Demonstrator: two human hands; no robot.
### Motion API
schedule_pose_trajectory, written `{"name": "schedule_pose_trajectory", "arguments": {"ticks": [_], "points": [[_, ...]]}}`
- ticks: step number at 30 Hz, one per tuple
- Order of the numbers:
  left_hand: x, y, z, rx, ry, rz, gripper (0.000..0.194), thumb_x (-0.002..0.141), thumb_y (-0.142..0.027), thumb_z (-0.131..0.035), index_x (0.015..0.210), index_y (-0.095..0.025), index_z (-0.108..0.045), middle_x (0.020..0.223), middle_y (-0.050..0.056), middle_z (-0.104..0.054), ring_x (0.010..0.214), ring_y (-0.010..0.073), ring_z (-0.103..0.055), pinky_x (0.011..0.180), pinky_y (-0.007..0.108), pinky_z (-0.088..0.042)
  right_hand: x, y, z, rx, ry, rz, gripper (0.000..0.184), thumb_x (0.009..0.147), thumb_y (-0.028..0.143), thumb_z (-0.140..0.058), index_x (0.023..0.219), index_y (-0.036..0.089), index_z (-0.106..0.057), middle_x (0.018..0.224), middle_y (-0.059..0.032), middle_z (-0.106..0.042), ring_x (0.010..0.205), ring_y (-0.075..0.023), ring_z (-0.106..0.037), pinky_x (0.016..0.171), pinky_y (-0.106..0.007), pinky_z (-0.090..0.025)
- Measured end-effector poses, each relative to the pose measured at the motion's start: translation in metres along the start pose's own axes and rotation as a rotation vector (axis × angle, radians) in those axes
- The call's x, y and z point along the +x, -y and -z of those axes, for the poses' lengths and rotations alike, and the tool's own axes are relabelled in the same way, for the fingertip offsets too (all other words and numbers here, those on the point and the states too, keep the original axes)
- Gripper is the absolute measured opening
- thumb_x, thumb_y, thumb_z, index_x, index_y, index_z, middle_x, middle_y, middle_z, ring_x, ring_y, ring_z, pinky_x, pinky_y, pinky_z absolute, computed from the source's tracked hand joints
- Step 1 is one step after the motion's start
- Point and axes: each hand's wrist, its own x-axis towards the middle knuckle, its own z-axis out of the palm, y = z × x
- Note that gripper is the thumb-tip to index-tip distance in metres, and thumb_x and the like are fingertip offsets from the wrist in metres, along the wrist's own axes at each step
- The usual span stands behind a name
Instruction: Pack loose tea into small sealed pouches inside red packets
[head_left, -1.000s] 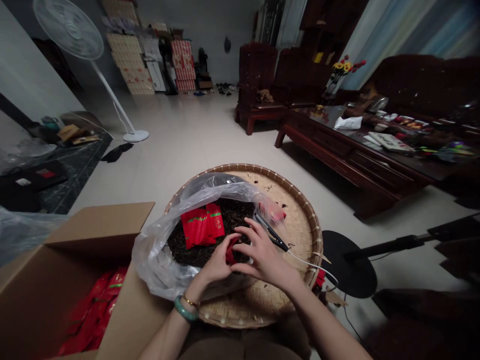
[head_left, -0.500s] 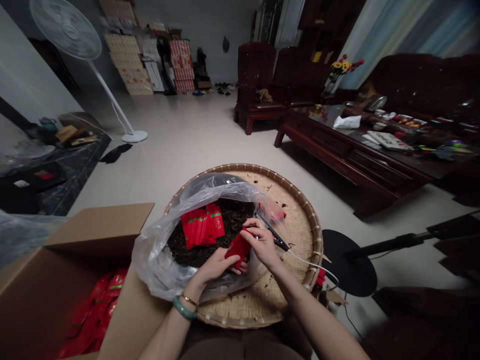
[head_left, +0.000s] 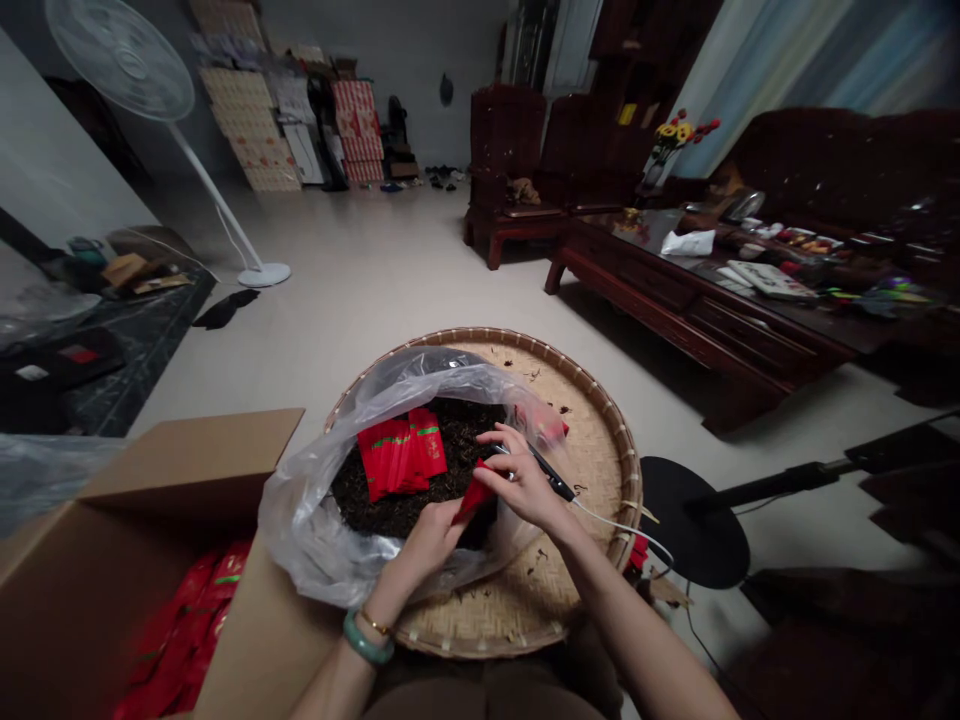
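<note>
A small red packet (head_left: 472, 496) is held over the open plastic bag, tilted so it shows nearly edge-on. My left hand (head_left: 431, 540) grips its lower part. At the upper end, my right hand (head_left: 519, 482) pinches it between thumb and finger, the other fingers stretched beyond. Dark, dry, tea-like leaves (head_left: 390, 512) fill the clear plastic bag (head_left: 300, 530). On the leaves lies a fanned stack of red packets (head_left: 401, 455) with green stripes. Partly behind my right hand is a slim black handheld device (head_left: 553, 475) with a white cable; its far end is hidden.
The bag rests in a round woven bamboo tray (head_left: 600, 450) with scattered leaf bits. At left stands an open cardboard box (head_left: 195, 450) holding red packets (head_left: 187, 630). A black round stand base (head_left: 694, 520) is right of the tray. A wooden table (head_left: 697, 300) and white fan (head_left: 262, 274) stand beyond.
The red packet has turned from showing its broad face to nearly edge-on. My right hand's fingers have spread and shifted at its upper end. The view has moved slightly.
</note>
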Motion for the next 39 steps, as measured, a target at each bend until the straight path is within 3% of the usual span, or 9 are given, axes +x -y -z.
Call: {"name": "schedule_pose_trajectory", "arguments": {"ticks": [4,8,12,16,21,26,30,34,39], "points": [[0.000,0.006,0.007,-0.422,0.092,0.060,0.077,0.053,-0.025,-0.079,0.125,-0.018,-0.050,0.123,0.011,-0.058,0.108,0.0248,-0.056,0.093,0.037,-0.042,-0.004,0.006,0.011,-0.037,0.178,0.154,0.014,0.086,0.024,-0.054,0.080,0.021,-0.066,0.128,-0.0059,-0.049,0.132,-0.0256,-0.025,0.105,-0.049,-0.028],[0.006,0.007,0.013,-0.497,-0.032,0.187,0.053,0.055,-0.022,-0.077,0.105,-0.013,-0.060,0.105,0.009,-0.067,0.095,0.0228,-0.062,0.091,0.038,-0.044,-0.007,0.005,0.013,-0.087,0.148,0.211,0.011,0.084,0.024,-0.055,0.084,0.022,-0.066,0.116,-0.0076,-0.054,0.120,-0.0249,-0.038,0.098,-0.046,-0.036],[0.008,0.002,0.013,-0.368,-0.159,0.153,0.036,0.057,-0.016,-0.073,0.092,-0.012,-0.065,0.091,0.006,-0.070,0.083,0.0209,-0.064,0.082,0.035,-0.048,-0.011,0.006,0.010,-0.147,0.089,0.210,0.013,0.079,0.033,-0.062,0.085,0.023,-0.067,0.090,-0.0058,-0.061,0.093,-0.0215,-0.049,0.083,-0.040,-0.045],[0.005,-0.003,0.011,-0.175,-0.210,0.098,0.030,0.061,-0.014,-0.069,0.091,-0.015,-0.069,0.089,0.005,-0.072,0.082,0.0203,-0.063,0.081,0.033,-0.048,-0.010,0.013,0.009,-0.262,0.189,0.203,0.026,0.075,0.044,-0.066,0.088,0.021,-0.068,0.084,-0.0060,-0.062,0.094,-0.0238,-0.047,0.084,-0.042,-0.042],[0.004,-0.003,0.009,-0.034,-0.185,0.032,0.030,0.066,-0.016,-0.066,0.095,-0.015,-0.069,0.090,0.004,-0.072,0.080,0.0192,-0.063,0.077,0.029,-0.049,-0.008,0.020,0.003,-0.354,0.278,0.117,0.022,0.080,0.040,-0.062,0.080,0.020,-0.070,0.091,-0.0068,-0.060,0.097,-0.0231,-0.045,0.083,-0.038,-0.042],[0.003,0.001,0.006,-0.010,-0.132,0.010,0.027,0.065,-0.014,-0.065,0.092,-0.014,-0.070,0.080,0.002,-0.071,0.072,0.0170,-0.062,0.069,0.026,-0.049,-0.015,0.025,-0.007,-0.452,0.249,0.202,0.017,0.076,0.038,-0.067,0.079,0.021,-0.069,0.089,-0.0054,-0.058,0.097,-0.0233,-0.043,0.084,-0.039,-0.040],[0.002,0.004,0.005,-0.086,-0.134,-0.030,0.028,0.065,-0.007,-0.060,0.089,-0.014,-0.071,0.082,0.003,-0.072,0.075,0.0180,-0.063,0.070,0.026,-0.049,-0.021,0.042,-0.001,-0.505,0.202,0.254,0.031,0.067,0.034,-0.076,0.092,0.019,-0.065,0.093,-0.0060,-0.058,0.101,-0.0247,-0.042,0.092,-0.042,-0.035],[0.003,0.007,0.004,-0.093,-0.128,-0.040,0.026,0.065,-0.006,-0.060,0.087,-0.014,-0.071,0.083,0.005,-0.072,0.075,0.0185,-0.065,0.072,0.028,-0.051,-0.021,0.053,0.004,-0.525,0.253,0.254,0.022,0.074,0.032,-0.071,0.093,0.023,-0.066,0.090,-0.0049,-0.058,0.100,-0.0234,-0.042,0.091,-0.041,-0.035],[-0.001,0.006,0.005,0.061,-0.175,-0.131,0.051,0.067,-0.015,-0.067,0.116,-0.018,-0.057,0.113,0.008,-0.065,0.101,0.0217,-0.061,0.090,0.037,-0.047,-0.016,0.036,-0.012,-0.617,0.337,0.172,0.012,0.081,0.031,-0.062,0.081,0.021,-0.070,0.081,-0.0055,-0.057,0.085,-0.0204,-0.045,0.078,-0.034,-0.037]]}}
